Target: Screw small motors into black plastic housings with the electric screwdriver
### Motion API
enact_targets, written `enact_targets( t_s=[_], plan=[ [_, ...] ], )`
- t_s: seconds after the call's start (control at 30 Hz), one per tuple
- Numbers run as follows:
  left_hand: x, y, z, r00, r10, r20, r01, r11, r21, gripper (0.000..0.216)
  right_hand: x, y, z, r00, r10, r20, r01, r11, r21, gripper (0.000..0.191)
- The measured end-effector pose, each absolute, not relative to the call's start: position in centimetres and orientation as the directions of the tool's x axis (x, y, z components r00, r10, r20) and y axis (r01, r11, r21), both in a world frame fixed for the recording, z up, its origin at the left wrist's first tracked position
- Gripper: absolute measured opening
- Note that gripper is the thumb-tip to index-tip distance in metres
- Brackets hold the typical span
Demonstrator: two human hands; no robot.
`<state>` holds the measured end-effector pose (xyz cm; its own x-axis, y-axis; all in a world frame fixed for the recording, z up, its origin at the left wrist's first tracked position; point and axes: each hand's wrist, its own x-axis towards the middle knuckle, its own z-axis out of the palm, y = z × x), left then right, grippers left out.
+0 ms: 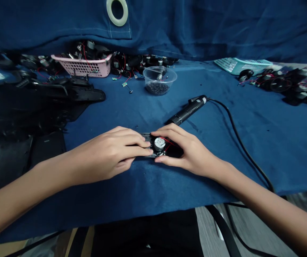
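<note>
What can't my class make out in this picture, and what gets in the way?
All in the head view:
1. Much of the black part: covered by the left hand and right hand.
2. The tool's front tip: behind the right hand.
3. Lettering on the tool: too small.
4. Bits in the tub: too small to tell apart.
5. The right-hand heap: cut off by the picture's right edge.

Matt, lightly creased cloth (223, 142) lies beneath the right hand (188, 150). Beyond it, the tub (160, 76) looks glossy clear plastic, the tool (189, 110) duller plastic. Panels (48, 148) beside the left hand (113, 151) look smooth plastic.
</note>
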<state>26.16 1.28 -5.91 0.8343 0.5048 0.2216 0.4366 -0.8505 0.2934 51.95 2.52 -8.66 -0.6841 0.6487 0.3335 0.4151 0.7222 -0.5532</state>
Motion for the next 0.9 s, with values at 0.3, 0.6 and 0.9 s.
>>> enact_targets(
  t_s=[0.3,0.6,0.9],
  plan=[
    [26.4,6.9,-5.0,0.576,0.794,0.196,0.64,-0.587,0.497,0.021,51.8,2.3,-8.5,-0.659,0.678,0.326,0.421,0.691,-0.587,0.053],
    [27.0,9.2,-6.8,0.68,0.727,0.097,0.659,-0.663,0.356,0.015,51.9,2.3,-8.6,-0.667,0.677,0.311,0.416,0.685,-0.599,0.054],
    [26.5,8.8,-6.6,0.591,0.768,0.248,0.647,-0.635,0.423,0.009,52.4,3.0,-8.0,-0.403,0.846,0.348,0.427,0.51,-0.747,0.047]
  ],
)
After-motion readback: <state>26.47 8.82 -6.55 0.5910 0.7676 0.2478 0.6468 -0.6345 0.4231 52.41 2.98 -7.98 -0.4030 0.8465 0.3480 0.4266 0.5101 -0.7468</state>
